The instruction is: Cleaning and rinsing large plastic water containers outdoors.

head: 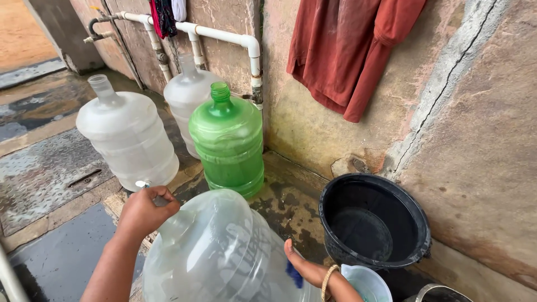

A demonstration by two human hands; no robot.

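Down by the wall, left hand (146, 210) grips the clear jug's (218, 251) neck, right hand (305, 269) presses a blue scrubber (293, 274) on its side. Mid-scrub I'd say; rotating it comes next.

A big jug (224, 257) lies tilted on its side nearest, the left hand (144, 211) at its neck and the right hand (305, 268) on its right flank. Beyond it stand three upright jugs: one far left (127, 137), one in the middle (228, 142), one behind that (187, 92) against the wall (313, 123). A bucket (373, 223) sits to the right, a small cup (366, 282) near it.
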